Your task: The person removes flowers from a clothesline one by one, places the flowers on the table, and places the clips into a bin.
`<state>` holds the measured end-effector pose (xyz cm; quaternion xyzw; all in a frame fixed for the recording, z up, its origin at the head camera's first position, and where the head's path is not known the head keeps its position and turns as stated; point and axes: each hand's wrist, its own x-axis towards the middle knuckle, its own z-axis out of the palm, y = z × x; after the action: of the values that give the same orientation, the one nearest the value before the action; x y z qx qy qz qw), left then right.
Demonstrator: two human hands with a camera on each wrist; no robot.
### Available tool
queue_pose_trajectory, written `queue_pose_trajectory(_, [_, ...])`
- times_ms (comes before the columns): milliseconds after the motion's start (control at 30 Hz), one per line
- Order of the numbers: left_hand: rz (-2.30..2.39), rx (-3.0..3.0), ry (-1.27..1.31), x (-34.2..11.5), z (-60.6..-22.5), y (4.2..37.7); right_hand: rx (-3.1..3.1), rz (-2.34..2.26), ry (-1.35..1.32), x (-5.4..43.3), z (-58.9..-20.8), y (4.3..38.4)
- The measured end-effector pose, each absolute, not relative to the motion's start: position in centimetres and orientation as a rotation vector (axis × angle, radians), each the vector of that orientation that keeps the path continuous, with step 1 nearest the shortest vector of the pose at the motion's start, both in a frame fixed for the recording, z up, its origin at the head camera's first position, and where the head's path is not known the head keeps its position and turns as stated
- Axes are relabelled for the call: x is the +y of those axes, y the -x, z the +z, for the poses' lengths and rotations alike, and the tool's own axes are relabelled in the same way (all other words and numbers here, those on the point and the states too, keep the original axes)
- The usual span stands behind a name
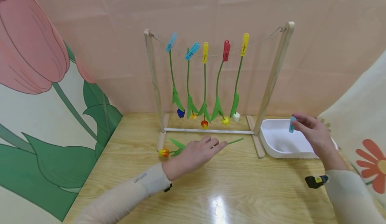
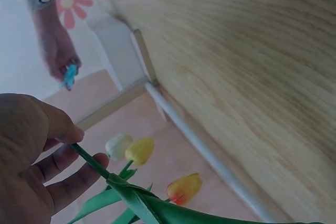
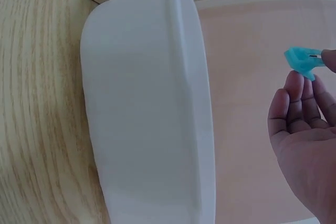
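My left hand (image 1: pixel 197 152) pinches the green stem (image 1: pixel 235 141) of an artificial tulip above the table, in front of the wooden stand. The orange-yellow bloom (image 1: pixel 164 152) of that tulip points left, its leaves partly behind the hand. In the left wrist view, thumb and fingers (image 2: pixel 79 179) close round the stem. Over the white tray, my right hand (image 1: pixel 313 133) holds a light blue clothespin (image 1: pixel 292 124) between thumb and fingertips. The right wrist view shows this clothespin (image 3: pixel 304 61) above the level of the tray's rim.
A string (image 1: pixel 259 42) spans the wooden stand (image 1: pixel 273 80). Several tulips hang from it bloom-down under blue, yellow and red clothespins (image 1: pixel 205 52). A white rod (image 1: pixel 208 131) joins the stand's feet. The white tray (image 1: pixel 289 155) sits by the right foot, and a peach backdrop (image 1: pixel 120 50) rises behind.
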<state>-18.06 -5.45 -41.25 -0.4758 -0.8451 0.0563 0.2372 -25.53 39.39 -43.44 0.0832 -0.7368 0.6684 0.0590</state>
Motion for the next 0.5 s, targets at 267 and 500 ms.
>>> queue_pose_trajectory(267, [0.149, -2.304, 1.326, -5.0, -42.3, 18.1, -2.262, 1.976, -0.251, 39.8, -44.2, 25.4])
queue_pose_trajectory(500, [0.177, -2.338, 1.328, -4.9, -42.8, 18.2, -2.428, 1.767, -0.163, 40.0, -44.3, 25.5])
